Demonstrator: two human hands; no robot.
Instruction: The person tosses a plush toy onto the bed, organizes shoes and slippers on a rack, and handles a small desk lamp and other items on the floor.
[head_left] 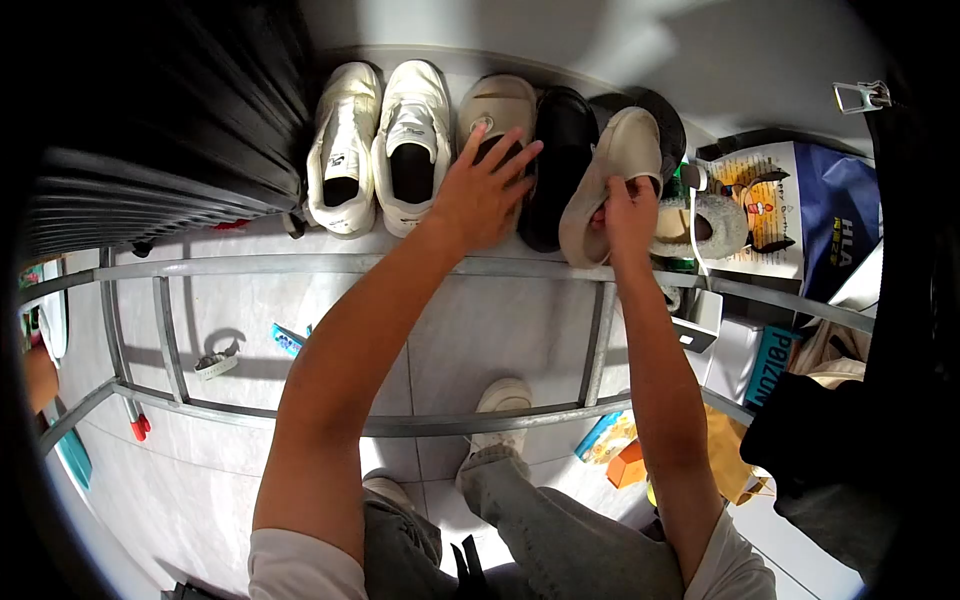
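My left hand (478, 196) lies with fingers spread over a beige slipper (498, 100) with a round badge, which stands in a row along the wall. My right hand (630, 210) grips a matching beige slipper (632, 140) by its foot opening; this slipper is tilted. Between the two sits a black slipper (562, 130). A white sneaker (412, 105) and its mate (345, 130) stand left of my left hand. Behind the held slipper a dark round shape is partly hidden. A grey fuzzy slipper (722, 228) lies just to the right.
A metal rail (300, 264) crosses below both forearms, with a lower bar (470, 424) beneath. Dark pleated panels (180, 130) fill the left. At right are a blue and white bag (835, 220), a small open box (698, 322) and a teal box (770, 365). A watch-like strap (217, 362) lies on the floor.
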